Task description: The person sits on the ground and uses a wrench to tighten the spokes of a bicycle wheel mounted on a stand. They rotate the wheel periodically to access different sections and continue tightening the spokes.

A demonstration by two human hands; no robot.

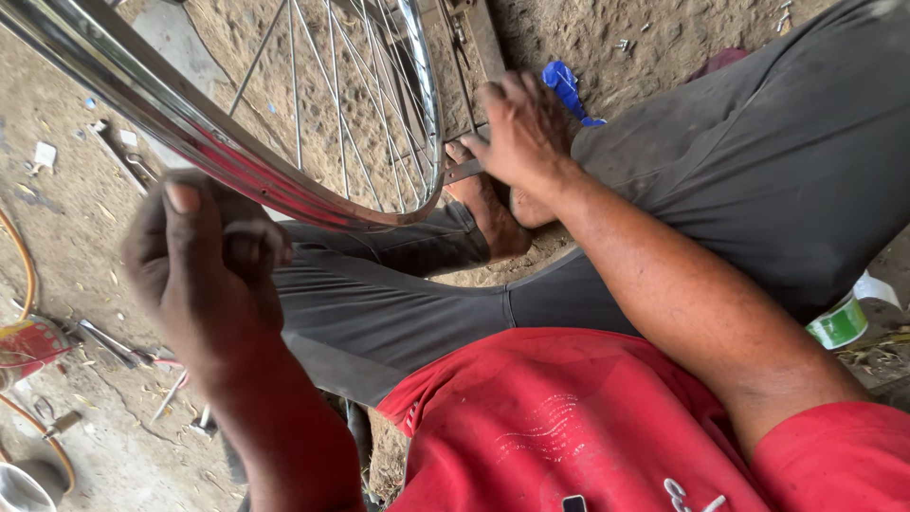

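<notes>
Sitting at the right edge, partly tucked behind the grey-trousered leg, a small round tub with a green-and-white label (839, 323) shows only its side; at the left edge a red tin (30, 343) with a yellowish band rests on the dirt, and a scrap of blue plastic (567, 87) lies far off, just beyond the right hand.

A chrome bicycle wheel rim (313, 194) with thin spokes (341, 104) sweeps from the upper left down to the middle of the view, held above the person's lap. The left hand (204, 270) is curled into a tight fist at the near edge of the rim, thumb upward, fingers closed around something small at the rim — what exactly it grips I cannot tell. The right hand (521, 128) is on the far right side of the rim, fingers bent and pinched over a slim metal tool (462, 172) that meets the rim's edge.

A bare foot (488, 210) rests on the ground directly under the right hand, between the rim and the leg. On the dirt to the left lie pliers (114, 343), loose metal bits and a curved orange hose (27, 275); a metal bowl (21, 488) sits in the near left corner. The red shirt (569, 427) fills the near foreground — it hides the ground beneath.
</notes>
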